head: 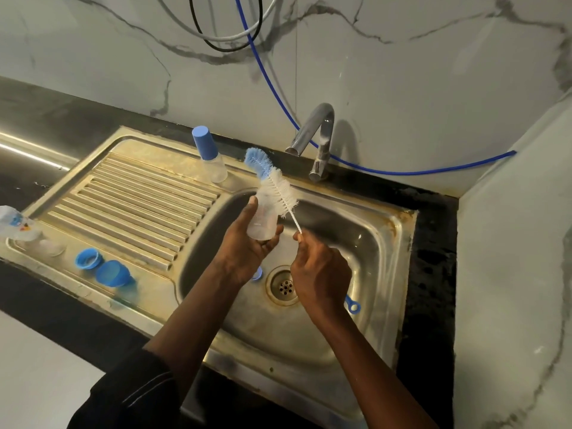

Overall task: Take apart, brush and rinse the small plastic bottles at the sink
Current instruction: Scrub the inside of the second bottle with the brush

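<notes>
A dark sleeve [136,394] sits nearest; above the sink [356,320], the left hand [247,246] has its fingers wrapped round an opened bottle [263,218]; the right hand [318,274] pinches the brush [278,190] beside its mouth; brushing step, judging; next: thread bristles inside.

Bottle brush [272,184]: blue bristle tip, white bristles below. Capped bottle [210,157]: blue cap, clear body. Loose caps [102,267]: blue. Hose [402,172]: blue. Wall [402,72]: white marble, grey veining. Counter [433,258]: black, speckled.
</notes>
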